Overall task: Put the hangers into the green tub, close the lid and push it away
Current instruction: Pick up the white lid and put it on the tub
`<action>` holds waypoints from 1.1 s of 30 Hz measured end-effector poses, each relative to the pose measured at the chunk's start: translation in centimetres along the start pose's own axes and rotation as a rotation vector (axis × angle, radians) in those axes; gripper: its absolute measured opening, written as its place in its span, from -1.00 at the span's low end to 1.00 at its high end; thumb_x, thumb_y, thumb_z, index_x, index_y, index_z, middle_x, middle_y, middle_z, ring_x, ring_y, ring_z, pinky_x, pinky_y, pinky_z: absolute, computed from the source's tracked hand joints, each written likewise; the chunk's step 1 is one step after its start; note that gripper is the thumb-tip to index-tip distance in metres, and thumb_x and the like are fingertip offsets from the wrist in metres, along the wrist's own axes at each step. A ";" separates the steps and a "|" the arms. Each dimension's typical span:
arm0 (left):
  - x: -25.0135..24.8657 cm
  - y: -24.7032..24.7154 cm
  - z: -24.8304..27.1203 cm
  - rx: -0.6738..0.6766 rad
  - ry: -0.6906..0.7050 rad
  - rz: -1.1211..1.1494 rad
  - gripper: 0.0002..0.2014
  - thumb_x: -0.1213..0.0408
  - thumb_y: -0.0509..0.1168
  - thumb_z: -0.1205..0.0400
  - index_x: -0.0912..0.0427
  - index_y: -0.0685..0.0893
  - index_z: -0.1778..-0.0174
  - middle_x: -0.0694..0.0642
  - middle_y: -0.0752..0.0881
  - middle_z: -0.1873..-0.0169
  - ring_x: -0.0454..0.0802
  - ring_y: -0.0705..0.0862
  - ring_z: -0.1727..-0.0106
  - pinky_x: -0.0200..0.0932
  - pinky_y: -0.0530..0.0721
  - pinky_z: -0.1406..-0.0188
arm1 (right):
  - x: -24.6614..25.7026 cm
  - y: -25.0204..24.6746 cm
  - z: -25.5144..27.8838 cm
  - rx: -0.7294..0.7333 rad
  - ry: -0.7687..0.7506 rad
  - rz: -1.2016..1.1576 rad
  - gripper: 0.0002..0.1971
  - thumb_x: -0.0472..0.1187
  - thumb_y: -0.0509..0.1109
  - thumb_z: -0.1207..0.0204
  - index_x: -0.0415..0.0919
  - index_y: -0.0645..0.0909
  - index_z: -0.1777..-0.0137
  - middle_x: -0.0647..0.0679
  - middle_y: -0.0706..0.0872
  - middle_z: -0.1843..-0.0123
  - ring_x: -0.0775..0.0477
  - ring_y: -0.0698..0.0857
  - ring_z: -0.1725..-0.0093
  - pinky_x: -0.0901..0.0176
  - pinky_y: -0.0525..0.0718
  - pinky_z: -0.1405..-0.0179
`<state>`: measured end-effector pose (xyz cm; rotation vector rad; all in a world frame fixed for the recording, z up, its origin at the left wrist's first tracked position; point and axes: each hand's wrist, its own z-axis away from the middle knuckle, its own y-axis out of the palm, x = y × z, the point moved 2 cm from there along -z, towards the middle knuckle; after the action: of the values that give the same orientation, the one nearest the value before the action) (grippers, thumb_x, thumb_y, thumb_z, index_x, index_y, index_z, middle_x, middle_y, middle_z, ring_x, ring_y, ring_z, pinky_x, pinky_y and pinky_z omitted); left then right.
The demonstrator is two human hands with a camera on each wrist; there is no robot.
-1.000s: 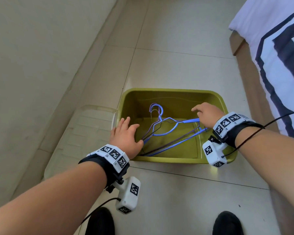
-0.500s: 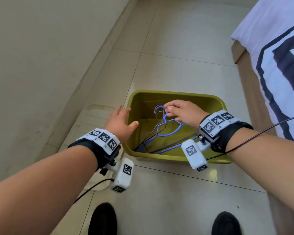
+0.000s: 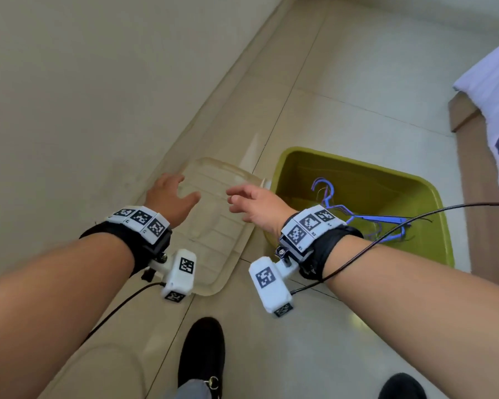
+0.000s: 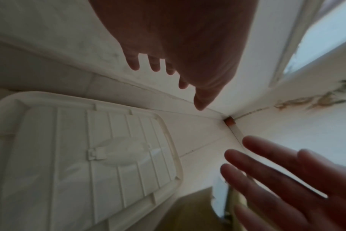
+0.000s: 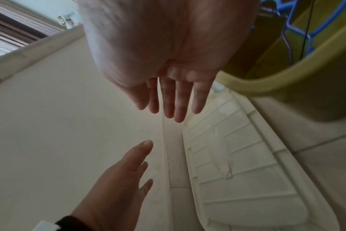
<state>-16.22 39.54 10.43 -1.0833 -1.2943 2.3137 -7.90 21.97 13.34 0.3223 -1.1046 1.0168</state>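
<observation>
The green tub point(image 3: 432, 203) stands open on the floor with several blue and dark wire hangers point(image 3: 366, 218) lying inside it. Its clear ribbed lid point(image 3: 213, 240) lies flat on the floor to the tub's left, beside the wall. My left hand point(image 3: 170, 197) hovers over the lid's far left part with fingers spread, holding nothing. My right hand point(image 3: 254, 205) reaches over the lid's right edge, fingers straight and empty. In the wrist views both hands point(image 4: 168, 65) point(image 5: 174, 100) are above the lid point(image 4: 89, 164) point(image 5: 237, 164), and the tub's rim point(image 5: 286, 81) shows.
A wall point(image 3: 84, 82) with a skirting runs along the left, close to the lid. A bed point(image 3: 496, 116) with a wooden frame stands at the right. My black shoes point(image 3: 202, 355) are on the tiled floor near the bottom.
My right hand has left the hangers in the tub and swung left over the lid. My left hand has come off the tub's rim and moved left above the lid.
</observation>
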 end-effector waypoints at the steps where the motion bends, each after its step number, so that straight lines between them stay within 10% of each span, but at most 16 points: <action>1: 0.8 0.0 0.0 -0.002 -0.023 0.015 -0.37 -0.04 0.27 -0.60 0.16 0.39 -0.56 0.20 0.36 -0.59 0.19 0.31 -0.61 0.07 0.27 -0.57 | 0.0 0.9 -0.3 0.003 0.012 -0.005 -0.67 -0.11 0.19 -0.63 -0.08 0.52 -0.37 -0.05 0.67 -0.30 0.04 0.69 -0.23 -0.02 0.54 -0.39; 14: 10.0 4.9 1.0 0.113 -0.358 0.405 -0.55 -0.05 0.24 -0.64 0.04 0.57 -0.42 0.09 0.59 -0.45 0.13 0.54 -0.45 -0.08 0.42 -0.38 | -9.9 10.2 -3.6 -0.065 0.511 -0.047 -0.77 -0.11 0.22 -0.60 -0.26 0.56 -0.08 -0.17 0.69 0.13 -0.12 0.70 0.19 0.12 0.62 0.22; 20: 11.4 8.3 2.3 0.173 -0.428 0.513 -0.61 0.07 0.23 -0.68 0.14 0.61 -0.38 0.10 0.65 -0.37 0.06 0.58 -0.39 -0.27 0.37 -0.16 | -14.2 10.8 -5.3 -0.004 0.695 0.386 -0.59 -0.16 0.23 -0.58 -0.26 0.45 -0.41 -0.23 0.64 -0.33 -0.24 0.63 -0.28 0.06 0.58 -0.30; 25: 11.9 9.4 2.6 0.207 -0.448 0.556 -0.63 0.09 0.23 -0.68 0.15 0.63 -0.35 0.09 0.67 -0.33 0.00 0.59 -0.33 -0.30 0.35 -0.13 | -15.2 11.1 -5.9 0.146 0.695 0.648 -0.73 -0.17 0.35 -0.49 -0.23 0.54 -0.16 -0.24 0.66 -0.25 -0.28 0.64 -0.22 0.08 0.62 -0.11; 30: 12.4 10.2 3.1 0.231 -0.444 0.541 -0.68 0.23 0.22 -0.67 0.08 0.64 -0.35 0.04 0.67 -0.31 -0.10 0.57 -0.24 -0.28 0.37 -0.14 | -16.3 10.9 -5.9 0.143 0.685 0.464 -0.70 -0.20 0.30 -0.55 -0.26 0.57 -0.25 -0.22 0.65 -0.24 -0.20 0.64 -0.13 0.13 0.62 -0.09; 33: 12.6 10.3 3.3 0.282 -0.403 0.497 -0.60 0.35 0.17 -0.65 0.04 0.61 -0.40 0.02 0.64 -0.38 -0.10 0.58 -0.22 -0.31 0.42 -0.10 | -16.5 10.7 -6.1 -0.031 0.706 0.210 -0.73 -0.21 0.25 -0.53 -0.26 0.58 -0.18 -0.19 0.68 -0.04 -0.16 0.61 0.09 0.18 0.60 0.25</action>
<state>-26.03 38.72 -3.00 -0.9546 -0.8269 3.0967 -14.29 23.23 -6.20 -0.1817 -0.5143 1.1707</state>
